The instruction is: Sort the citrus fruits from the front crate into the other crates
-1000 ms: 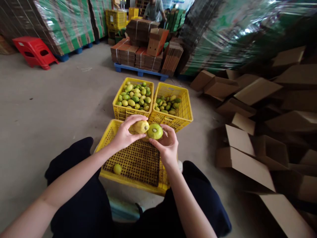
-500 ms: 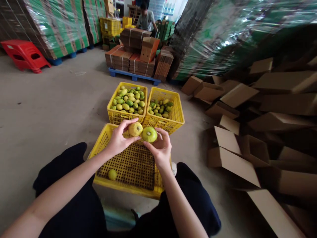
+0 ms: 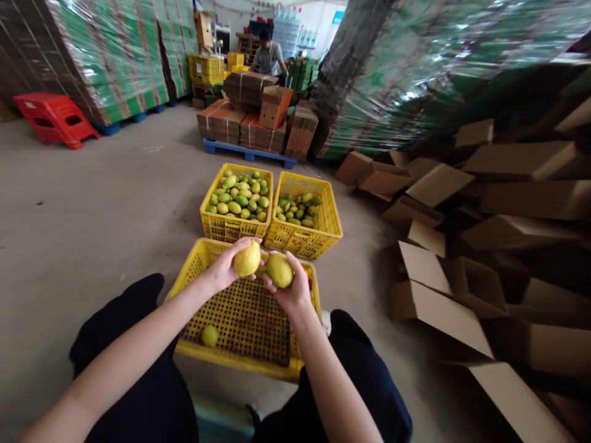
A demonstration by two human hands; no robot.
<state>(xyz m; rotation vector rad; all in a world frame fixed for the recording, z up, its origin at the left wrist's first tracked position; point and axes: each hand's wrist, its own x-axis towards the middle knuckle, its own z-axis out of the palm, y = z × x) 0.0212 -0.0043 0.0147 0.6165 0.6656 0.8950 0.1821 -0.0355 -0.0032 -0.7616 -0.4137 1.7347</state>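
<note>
My left hand [image 3: 227, 266] is closed around a yellow lemon [image 3: 247, 259]. Beside it, my right hand [image 3: 295, 288] grips a greener lemon [image 3: 279, 271], its fingers wrapped behind the fruit. Both hands hover over the far part of a yellow plastic crate [image 3: 194, 351] between my knees. Near that crate's front left corner lies a single yellow-green lemon [image 3: 209, 336]. Just beyond stand two more yellow crates: the left crate [image 3: 234, 230] is heaped with yellow and green lemons, and the right crate [image 3: 329, 212] holds a lower layer of them.
Open cardboard boxes [image 3: 434, 307] lie piled along the right. A blue pallet [image 3: 249, 155] carries bundled flat cartons [image 3: 263, 132], with a person [image 3: 269, 56] behind them. At the left stands a red stool [image 3: 55, 117], near film-wrapped stacks [image 3: 120, 55].
Both lemons have been turned in my hands, so their stem ends no longer face me. My hands sit slightly lower in view, and the camera has tilted up a little.
</note>
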